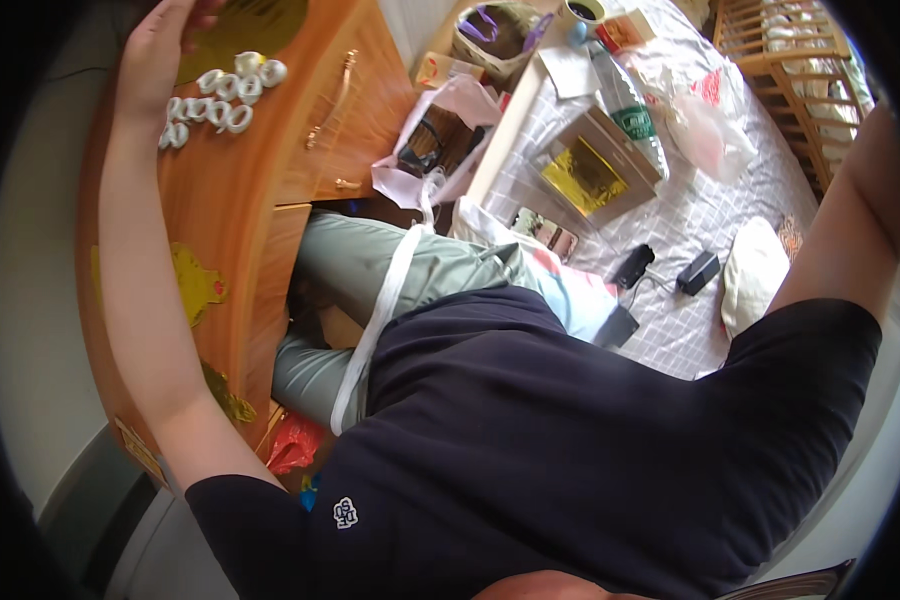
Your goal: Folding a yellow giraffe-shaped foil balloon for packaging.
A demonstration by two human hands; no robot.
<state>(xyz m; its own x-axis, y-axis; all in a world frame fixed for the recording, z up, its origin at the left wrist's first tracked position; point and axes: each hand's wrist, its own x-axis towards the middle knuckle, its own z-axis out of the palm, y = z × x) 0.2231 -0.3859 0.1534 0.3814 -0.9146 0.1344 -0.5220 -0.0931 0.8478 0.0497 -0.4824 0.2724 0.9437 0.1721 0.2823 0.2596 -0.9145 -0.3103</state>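
Observation:
My left hand [160,48] is at the upper left, above the wooden desk [220,185], with the arm stretched along it. The top edge of the view cuts part of it off; the fingers that show are loosely bent and apart, with nothing seen in them. Beside the hand lies a shiny gold sheet [255,35]. Several small white rings or rolls [238,117] sit in a cluster just below that sheet, to the right of my wrist. My right arm [855,205] rises at the right edge, bent, and its hand is out of view.
Gold cut-out pieces [198,286] lie near my left forearm. On the checked bed cover [670,330] are a box with a gold window [570,150], a clear bottle [630,110], a phone [547,232] and a black block [698,272]. A pink bag [385,180] stands beside the desk.

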